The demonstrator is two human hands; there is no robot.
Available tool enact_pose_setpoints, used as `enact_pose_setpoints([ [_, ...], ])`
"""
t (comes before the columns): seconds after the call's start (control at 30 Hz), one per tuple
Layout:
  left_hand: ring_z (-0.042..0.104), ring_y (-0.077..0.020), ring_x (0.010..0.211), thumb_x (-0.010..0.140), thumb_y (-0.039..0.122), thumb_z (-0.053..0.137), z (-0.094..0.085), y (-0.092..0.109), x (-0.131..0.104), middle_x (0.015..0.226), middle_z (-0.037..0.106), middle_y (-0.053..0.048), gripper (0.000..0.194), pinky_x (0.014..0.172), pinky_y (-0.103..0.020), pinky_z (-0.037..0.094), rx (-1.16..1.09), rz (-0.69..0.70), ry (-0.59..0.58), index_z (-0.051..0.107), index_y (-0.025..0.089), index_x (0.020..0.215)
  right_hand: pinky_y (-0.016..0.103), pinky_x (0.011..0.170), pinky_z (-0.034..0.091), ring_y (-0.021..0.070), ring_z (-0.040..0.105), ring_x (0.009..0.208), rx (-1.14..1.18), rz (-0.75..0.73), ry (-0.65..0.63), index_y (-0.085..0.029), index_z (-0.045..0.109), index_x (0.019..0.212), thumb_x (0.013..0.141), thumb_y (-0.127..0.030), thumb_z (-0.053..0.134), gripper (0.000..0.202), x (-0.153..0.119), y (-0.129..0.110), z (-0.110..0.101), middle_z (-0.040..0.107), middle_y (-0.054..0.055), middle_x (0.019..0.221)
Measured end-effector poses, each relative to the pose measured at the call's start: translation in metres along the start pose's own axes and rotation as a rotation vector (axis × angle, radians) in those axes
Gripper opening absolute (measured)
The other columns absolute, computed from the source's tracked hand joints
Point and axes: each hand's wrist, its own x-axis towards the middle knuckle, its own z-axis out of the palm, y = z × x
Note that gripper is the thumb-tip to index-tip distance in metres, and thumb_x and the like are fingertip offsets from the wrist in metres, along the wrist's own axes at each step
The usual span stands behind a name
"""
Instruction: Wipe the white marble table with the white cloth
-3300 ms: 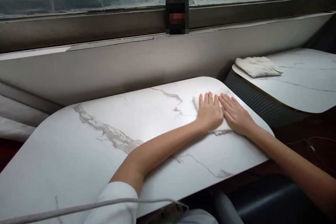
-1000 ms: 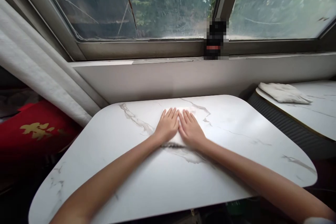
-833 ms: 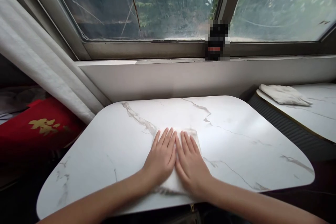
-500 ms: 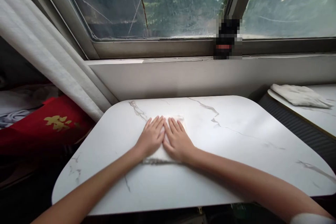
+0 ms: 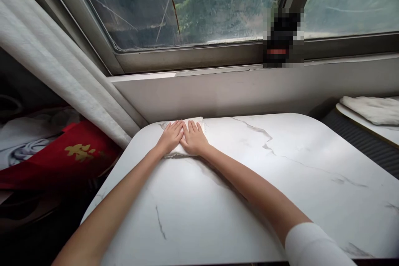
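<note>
A white cloth [image 5: 178, 152] lies flat near the far edge of the white marble-patterned table [image 5: 218, 216]. On its left part rests my left hand [image 5: 170, 137], palm down with the fingers stretched out. My right hand [image 5: 193, 138] lies flat on the cloth too, fingers spread a little. The two hands touch or nearly touch at the fingers and thumbs. Both hands cover much of the cloth; its corner shows beyond my right fingers, and its near edge shows below the hands.
A window [image 5: 193, 56] runs behind the table. At the left hang a pale curtain [image 5: 62, 50] and, below it, a red cloth with a gold mark [image 5: 40, 166]. Another folded white cloth [image 5: 370, 110] lies on a second surface at the right.
Both hands and the cloth under them have moved forward, toward the table's far edge and slightly left. The camera view has shifted and tilted a little.
</note>
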Motion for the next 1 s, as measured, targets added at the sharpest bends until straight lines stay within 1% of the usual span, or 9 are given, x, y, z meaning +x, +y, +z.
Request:
enact_pose_setpoints([
  [0.1, 0.033, -0.0217, 0.136, 0.093, 0.027, 0.022, -0.008, 0.011, -0.053, 0.144, 0.042, -0.012, 0.051, 0.112, -0.045, 0.022, 0.017, 0.045, 0.036, 0.042, 0.011, 0.137, 0.049, 0.114, 0.006, 0.0303, 0.008, 0.142, 0.062, -0.064, -0.030, 0.004, 0.022, 0.144, 0.095, -0.033, 0.029, 0.062, -0.040, -0.027, -0.006, 0.018, 0.024, 0.151],
  [0.23, 0.031, -0.0204, 0.137, 0.095, 0.024, 0.023, -0.029, 0.039, -0.146, 0.146, 0.038, -0.009, 0.051, 0.113, -0.045, 0.023, 0.017, 0.102, 0.052, 0.031, 0.015, 0.145, 0.052, 0.114, 0.002, 0.0315, -0.008, 0.140, 0.271, -0.199, -0.239, 0.004, 0.017, 0.145, 0.092, -0.040, 0.037, 0.072, -0.109, -0.069, -0.025, 0.007, 0.025, 0.152],
  [0.33, 0.031, -0.0207, 0.137, 0.095, 0.024, 0.028, -0.045, 0.052, -0.203, 0.148, 0.035, -0.005, 0.055, 0.113, -0.044, 0.025, 0.010, 0.116, 0.061, 0.019, 0.022, 0.149, 0.053, 0.114, -0.001, 0.0302, -0.015, 0.138, 0.436, -0.240, -0.360, 0.002, 0.012, 0.147, 0.090, -0.045, 0.042, 0.080, -0.147, -0.097, -0.040, -0.001, 0.024, 0.152],
  [0.43, 0.033, -0.0209, 0.136, 0.094, 0.025, 0.030, -0.055, 0.044, -0.235, 0.149, 0.034, -0.002, 0.057, 0.113, -0.043, 0.025, -0.004, 0.090, 0.056, 0.015, 0.026, 0.150, 0.053, 0.114, -0.001, 0.0298, -0.015, 0.138, 0.542, -0.249, -0.381, 0.001, 0.011, 0.147, 0.090, -0.044, 0.042, 0.079, -0.158, -0.121, -0.043, -0.002, 0.025, 0.152],
  [0.5, 0.034, -0.0207, 0.135, 0.095, 0.026, 0.029, -0.056, 0.026, -0.239, 0.149, 0.034, -0.002, 0.056, 0.113, -0.042, 0.025, -0.007, 0.083, 0.041, 0.017, 0.027, 0.149, 0.053, 0.114, 0.001, 0.0306, -0.012, 0.139, 0.563, -0.244, -0.360, 0.003, 0.013, 0.146, 0.091, -0.043, 0.040, 0.077, -0.147, -0.134, -0.035, 0.001, 0.026, 0.152],
  [0.63, 0.036, -0.0196, 0.135, 0.096, 0.031, 0.023, -0.049, -0.023, -0.210, 0.145, 0.041, -0.005, 0.051, 0.113, -0.040, 0.025, 0.007, 0.031, 0.029, 0.030, 0.022, 0.146, 0.049, 0.115, 0.008, 0.0322, 0.003, 0.141, 0.454, -0.147, -0.216, 0.005, 0.021, 0.144, 0.094, -0.040, 0.033, 0.069, -0.094, -0.144, -0.007, 0.013, 0.026, 0.151],
  [0.77, 0.035, -0.0201, 0.134, 0.095, 0.034, 0.017, -0.034, -0.066, -0.140, 0.143, 0.043, -0.011, 0.055, 0.112, -0.041, 0.023, 0.003, -0.088, 0.006, 0.041, 0.011, 0.138, 0.046, 0.115, 0.009, 0.0299, 0.014, 0.141, 0.254, -0.147, -0.051, 0.004, 0.024, 0.144, 0.095, -0.035, 0.029, 0.063, -0.021, -0.123, 0.021, 0.023, 0.023, 0.150],
  [0.9, 0.035, -0.0186, 0.134, 0.093, 0.033, 0.020, -0.020, -0.087, -0.060, 0.143, 0.044, -0.009, 0.052, 0.112, -0.040, 0.021, -0.027, -0.121, -0.017, 0.043, 0.013, 0.136, 0.045, 0.114, 0.009, 0.0288, 0.017, 0.141, 0.118, -0.110, -0.035, 0.005, 0.024, 0.143, 0.094, -0.035, 0.029, 0.064, 0.039, -0.084, 0.034, 0.025, 0.022, 0.151],
  [1.0, 0.036, -0.0187, 0.133, 0.092, 0.029, 0.025, -0.013, -0.090, -0.016, 0.142, 0.045, -0.008, 0.049, 0.112, -0.040, 0.021, -0.029, -0.138, -0.029, 0.045, 0.015, 0.134, 0.044, 0.114, 0.008, 0.0277, 0.018, 0.141, 0.074, -0.024, -0.001, 0.004, 0.025, 0.144, 0.093, -0.033, 0.029, 0.063, 0.064, -0.062, 0.036, 0.025, 0.020, 0.151],
])
